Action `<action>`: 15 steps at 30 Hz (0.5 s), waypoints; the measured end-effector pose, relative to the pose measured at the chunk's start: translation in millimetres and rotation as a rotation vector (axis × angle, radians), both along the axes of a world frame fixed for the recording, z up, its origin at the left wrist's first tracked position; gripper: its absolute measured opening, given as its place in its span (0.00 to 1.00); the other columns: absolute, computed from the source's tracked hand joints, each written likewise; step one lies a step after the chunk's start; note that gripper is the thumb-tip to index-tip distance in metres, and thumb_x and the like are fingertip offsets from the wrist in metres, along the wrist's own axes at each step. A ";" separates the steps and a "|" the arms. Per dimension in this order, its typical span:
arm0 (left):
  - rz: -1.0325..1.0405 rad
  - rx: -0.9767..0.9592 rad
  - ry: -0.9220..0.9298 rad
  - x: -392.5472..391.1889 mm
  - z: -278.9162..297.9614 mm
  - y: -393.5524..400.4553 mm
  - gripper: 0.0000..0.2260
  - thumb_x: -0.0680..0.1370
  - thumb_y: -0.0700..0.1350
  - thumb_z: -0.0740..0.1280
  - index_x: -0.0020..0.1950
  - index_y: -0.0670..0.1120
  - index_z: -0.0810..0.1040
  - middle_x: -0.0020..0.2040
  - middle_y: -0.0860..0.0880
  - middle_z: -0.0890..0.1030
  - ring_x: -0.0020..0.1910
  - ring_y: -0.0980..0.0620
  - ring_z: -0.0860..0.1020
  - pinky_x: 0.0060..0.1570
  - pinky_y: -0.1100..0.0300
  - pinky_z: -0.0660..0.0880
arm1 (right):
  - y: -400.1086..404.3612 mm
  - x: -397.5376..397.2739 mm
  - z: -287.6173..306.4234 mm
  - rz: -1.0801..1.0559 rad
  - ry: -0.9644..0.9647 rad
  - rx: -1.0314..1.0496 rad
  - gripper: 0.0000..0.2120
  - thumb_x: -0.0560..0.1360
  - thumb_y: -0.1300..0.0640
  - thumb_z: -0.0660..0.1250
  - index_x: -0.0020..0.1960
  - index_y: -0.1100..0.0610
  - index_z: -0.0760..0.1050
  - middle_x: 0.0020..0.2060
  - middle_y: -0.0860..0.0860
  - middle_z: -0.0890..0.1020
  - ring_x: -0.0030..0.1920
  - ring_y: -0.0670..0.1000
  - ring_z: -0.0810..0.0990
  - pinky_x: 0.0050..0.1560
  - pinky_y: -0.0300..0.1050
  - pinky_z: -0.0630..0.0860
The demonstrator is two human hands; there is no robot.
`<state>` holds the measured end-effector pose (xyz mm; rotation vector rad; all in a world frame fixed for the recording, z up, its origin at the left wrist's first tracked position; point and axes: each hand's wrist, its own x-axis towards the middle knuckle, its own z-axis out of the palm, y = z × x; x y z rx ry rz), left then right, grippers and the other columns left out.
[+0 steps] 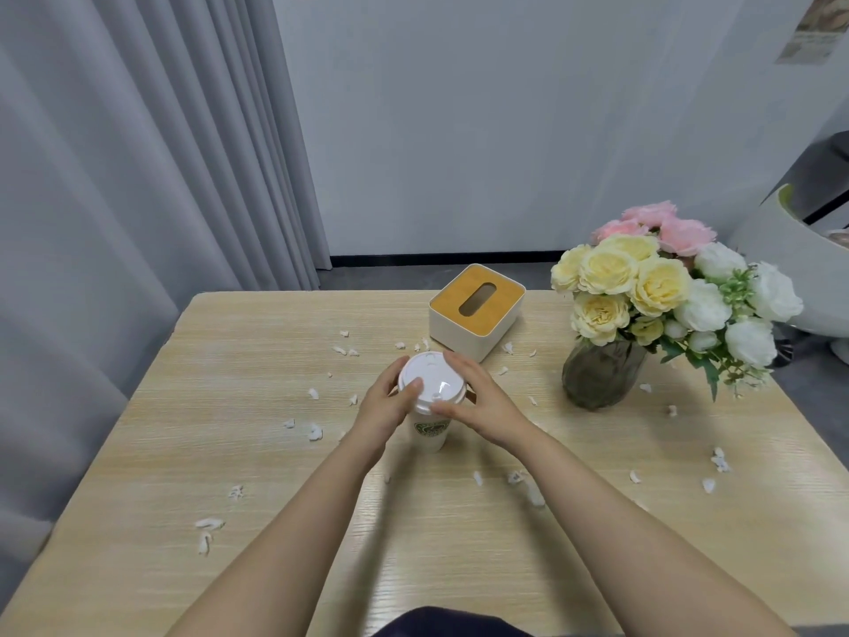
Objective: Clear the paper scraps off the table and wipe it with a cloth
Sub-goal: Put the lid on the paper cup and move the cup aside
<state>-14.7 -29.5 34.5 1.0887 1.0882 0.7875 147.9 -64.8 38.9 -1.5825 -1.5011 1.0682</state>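
Mid-table (275,452), left hand (383,406) and right hand (482,402) grip the cup (429,406); paper scraps (314,432) lie around

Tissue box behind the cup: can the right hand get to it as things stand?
Probably yes, once it lets go. The right hand grips the lidded cup together with the left hand; the tissue box sits just beyond, with only paper scraps on the table between.

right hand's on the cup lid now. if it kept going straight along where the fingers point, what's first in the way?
Probably the tissue box. The right hand grips the lid of the paper cup with fingers pointing up-left, away from the person; the box stands just beyond. Depth is unclear, so it might pass over.
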 end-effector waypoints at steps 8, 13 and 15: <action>0.013 -0.002 -0.012 -0.7 -0.9 -2.5 0.26 0.76 0.48 0.69 0.73 0.51 0.66 0.67 0.52 0.73 0.66 0.52 0.71 0.59 0.57 0.70 | -0.2 -3.4 -3.2 -0.053 0.084 -0.001 0.24 0.78 0.53 0.62 0.73 0.51 0.61 0.73 0.45 0.62 0.70 0.40 0.59 0.70 0.38 0.57; 0.019 0.019 0.003 1.9 -1.4 -3.5 0.23 0.78 0.44 0.65 0.73 0.51 0.65 0.67 0.51 0.73 0.64 0.53 0.71 0.64 0.56 0.69 | 0.5 -2.0 -4.2 -0.028 0.074 0.002 0.25 0.78 0.54 0.62 0.74 0.52 0.60 0.73 0.45 0.61 0.71 0.40 0.58 0.69 0.36 0.56; 0.018 0.032 0.020 2.5 -2.9 -4.7 0.23 0.79 0.44 0.64 0.73 0.52 0.65 0.66 0.51 0.73 0.64 0.52 0.71 0.63 0.57 0.69 | 0.8 -1.5 -4.5 -0.010 0.046 0.006 0.26 0.78 0.53 0.62 0.74 0.52 0.59 0.73 0.44 0.61 0.70 0.38 0.57 0.68 0.34 0.55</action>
